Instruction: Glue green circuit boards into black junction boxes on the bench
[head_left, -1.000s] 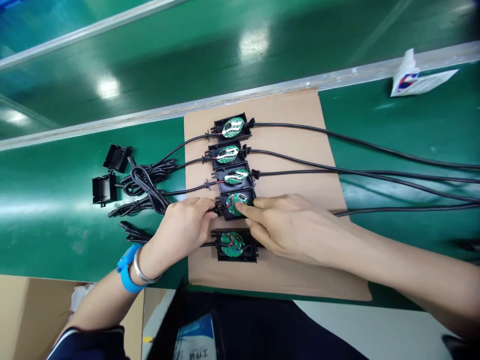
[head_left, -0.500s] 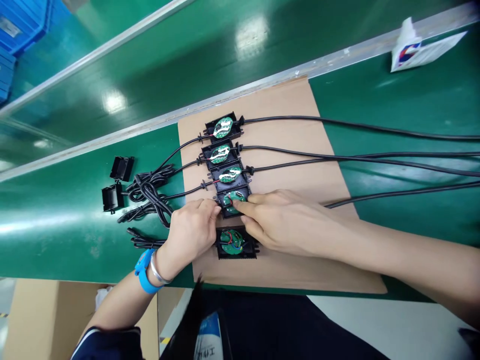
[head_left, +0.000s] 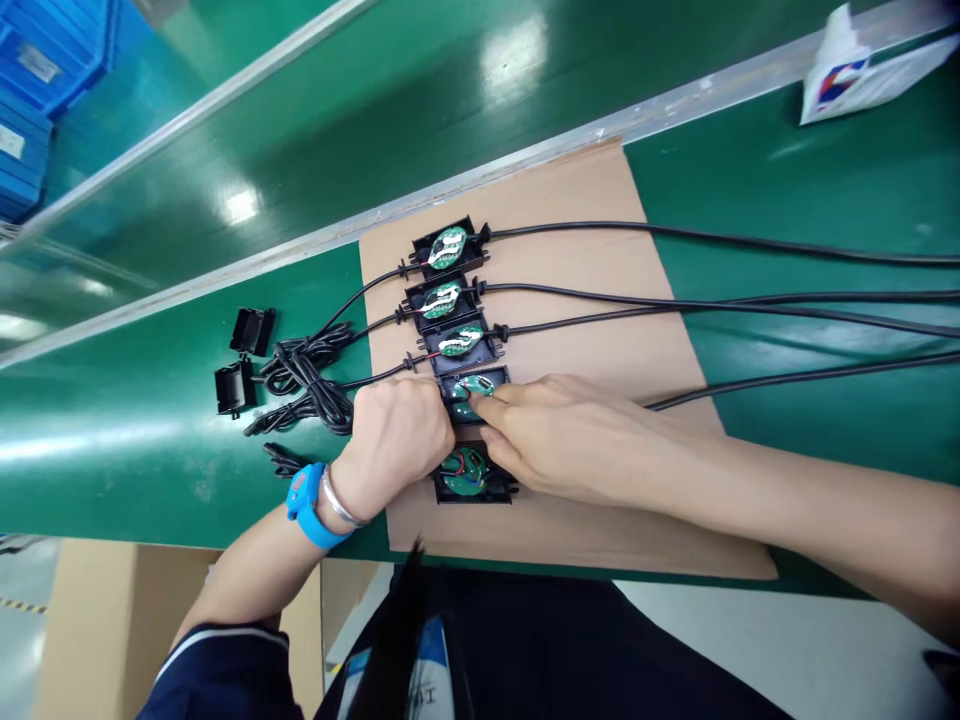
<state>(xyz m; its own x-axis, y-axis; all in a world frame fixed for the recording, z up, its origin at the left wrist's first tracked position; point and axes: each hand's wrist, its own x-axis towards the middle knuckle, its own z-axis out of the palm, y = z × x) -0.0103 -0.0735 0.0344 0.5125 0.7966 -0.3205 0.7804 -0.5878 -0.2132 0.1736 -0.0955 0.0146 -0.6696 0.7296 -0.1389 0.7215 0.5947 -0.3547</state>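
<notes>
Several open black plastic cases stand in a column on brown cardboard, each with a round green circuit board inside. My left hand (head_left: 401, 425) is closed in a fist at the left end of the fourth case (head_left: 500, 378); what its fingers hold is hidden. From the right, my right hand (head_left: 559, 430) reaches over the same case, its index finger and thumb closed at the circuit board (head_left: 474, 385) there. That board looks tilted. Just below lies the nearest case (head_left: 495, 490), whose board (head_left: 474, 470) has red and blue wires. White compound coats the board (head_left: 448, 248) in the farthest case.
Black cables (head_left: 750, 240) run off to the right; coiled cables (head_left: 304, 385) lie at left. Two small black covers (head_left: 252, 330) rest beyond the coils. The cardboard sheet (head_left: 585, 200) covers the bench's middle. A white bottle (head_left: 836, 75) stands back right. Blue bins (head_left: 56, 50) are far left.
My left hand has shifted right, over the left end of the fourth case, with its knuckles turned up. My right hand stays at the board, which now looks more tilted. The view has shifted slightly.
</notes>
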